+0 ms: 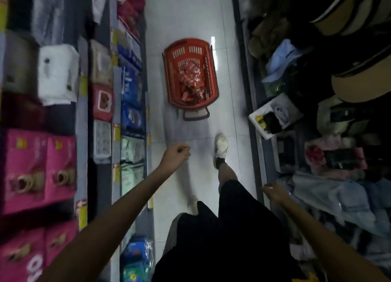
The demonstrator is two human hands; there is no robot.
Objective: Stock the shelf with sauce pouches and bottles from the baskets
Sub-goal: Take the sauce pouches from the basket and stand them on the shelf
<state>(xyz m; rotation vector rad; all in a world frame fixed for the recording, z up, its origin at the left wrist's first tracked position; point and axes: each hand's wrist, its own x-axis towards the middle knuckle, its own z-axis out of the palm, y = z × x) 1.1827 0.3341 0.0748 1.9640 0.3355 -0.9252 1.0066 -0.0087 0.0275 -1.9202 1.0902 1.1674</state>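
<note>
Red basket [191, 42] on the floor [186, 13], with red pouches [190, 78] piled inside.
The basket sits well ahead of both hands, and neither touches it. The left hand [175, 155] is loosely curled and holds nothing. The right hand [273, 192] is too blurry to tell.

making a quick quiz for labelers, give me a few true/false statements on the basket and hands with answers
1. The basket stands on the floor. True.
2. The basket is empty. False: red pouches lie in it.
3. The left hand holds a pouch. False: it holds nothing.
4. The right hand is clear of the basket. True.
</note>
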